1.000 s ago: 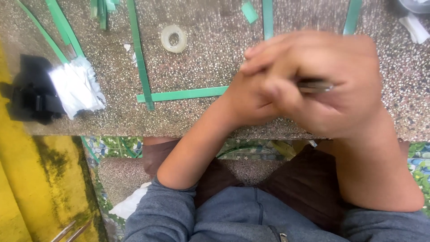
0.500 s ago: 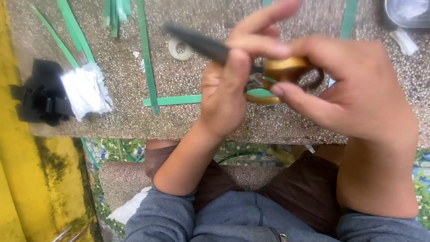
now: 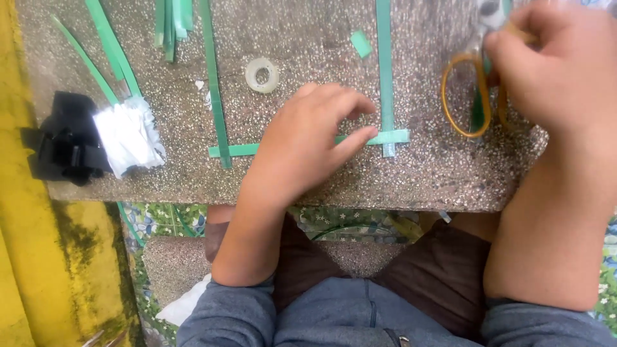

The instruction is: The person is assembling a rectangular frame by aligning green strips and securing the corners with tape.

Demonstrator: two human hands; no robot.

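My left hand [image 3: 307, 138] lies palm down on the speckled stone table [image 3: 418, 183], its fingertips pressing a horizontal green strip [image 3: 385, 137] where an upright green strip [image 3: 384, 64] crosses it. My right hand [image 3: 562, 71] is at the upper right, closed on a pair of scissors [image 3: 472, 96] with yellow loop handles, whose handles lie against the tabletop. The scissor blades are hidden or out of frame.
A small roll of clear tape [image 3: 261, 74] lies beyond my left hand. More green strips [image 3: 215, 83] lie across the table's far left. A black and white bundle [image 3: 90, 138] sits at the left edge, beside a yellow wall [image 3: 26, 257]. My lap is under the table edge.
Both hands had been together at the centre with the scissors. The right hand has carried the scissors away to the right, and the left hand has dropped flat onto the crossed green strips.
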